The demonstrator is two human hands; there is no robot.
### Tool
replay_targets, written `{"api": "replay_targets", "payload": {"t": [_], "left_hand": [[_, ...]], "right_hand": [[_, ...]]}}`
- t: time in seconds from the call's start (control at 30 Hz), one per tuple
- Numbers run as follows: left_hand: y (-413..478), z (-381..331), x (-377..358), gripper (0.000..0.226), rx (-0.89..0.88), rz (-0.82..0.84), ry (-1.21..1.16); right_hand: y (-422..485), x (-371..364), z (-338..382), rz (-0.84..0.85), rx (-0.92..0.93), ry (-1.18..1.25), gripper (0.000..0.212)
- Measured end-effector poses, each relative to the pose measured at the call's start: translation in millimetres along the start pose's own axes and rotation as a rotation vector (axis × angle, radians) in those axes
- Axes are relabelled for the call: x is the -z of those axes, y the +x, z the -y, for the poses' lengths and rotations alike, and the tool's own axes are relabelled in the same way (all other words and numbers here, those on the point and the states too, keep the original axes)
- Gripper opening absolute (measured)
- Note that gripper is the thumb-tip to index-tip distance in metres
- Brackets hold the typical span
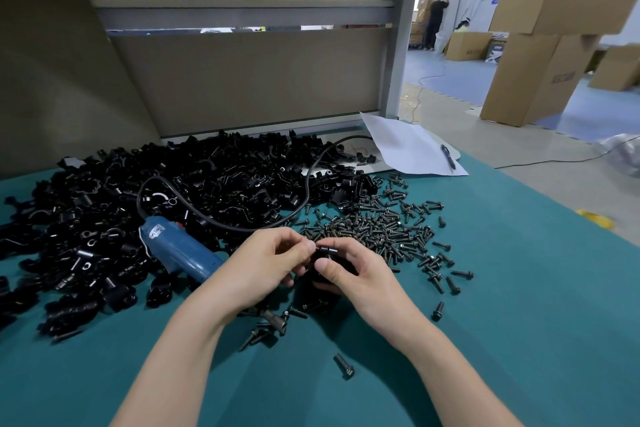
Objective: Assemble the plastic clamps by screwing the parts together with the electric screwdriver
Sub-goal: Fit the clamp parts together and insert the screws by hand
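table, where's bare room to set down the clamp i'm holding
For the clamp, the widest bare mat lies right of the screws, out to its edge. Another patch is near-left, below the clamp parts, beside the left forearm. Crowded: that pile, the screwdriver and its cable, the loose screws under the wrists.

Small factory assembly/packing floor is indicated. A bench w/ teal mat (pixel 502 288) is seen. Black plastic clamp parts (pixel 173 184) are heaped in bulk at 10–12 o'clock, loose screws (pixel 381 229) are piled at 1 o'clock, and a corded blue electric screwdriver (pixel 180 250) is laid at 10 o'clock. Cardboard cartons (pixel 540 76) are stacked on open floor (pixel 460 80) at 2 o'clock. A metal-framed partition (pixel 242 80) is set at 12 o'clock.
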State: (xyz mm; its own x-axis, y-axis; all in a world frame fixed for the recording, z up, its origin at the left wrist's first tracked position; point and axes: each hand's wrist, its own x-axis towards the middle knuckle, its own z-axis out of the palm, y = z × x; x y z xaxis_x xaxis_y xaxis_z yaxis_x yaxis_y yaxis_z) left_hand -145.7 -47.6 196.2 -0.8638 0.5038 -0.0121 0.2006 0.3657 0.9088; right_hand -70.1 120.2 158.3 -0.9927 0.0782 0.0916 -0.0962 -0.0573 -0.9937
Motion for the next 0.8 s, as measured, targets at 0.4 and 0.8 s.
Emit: {"api": "replay_targets", "payload": {"t": [0.4, 0.8], "left_hand": [[2, -14, -15, 0.020, -0.004, -0.097, -0.149], [0, -19, -19, 0.014, -0.053, -0.030, -0.327]], "right_hand": [[3, -2, 6, -0.013, -0.008, 0.400, 0.033], [-1, -6, 13, -0.107, 0.023, 0.353, 0.027]]}}
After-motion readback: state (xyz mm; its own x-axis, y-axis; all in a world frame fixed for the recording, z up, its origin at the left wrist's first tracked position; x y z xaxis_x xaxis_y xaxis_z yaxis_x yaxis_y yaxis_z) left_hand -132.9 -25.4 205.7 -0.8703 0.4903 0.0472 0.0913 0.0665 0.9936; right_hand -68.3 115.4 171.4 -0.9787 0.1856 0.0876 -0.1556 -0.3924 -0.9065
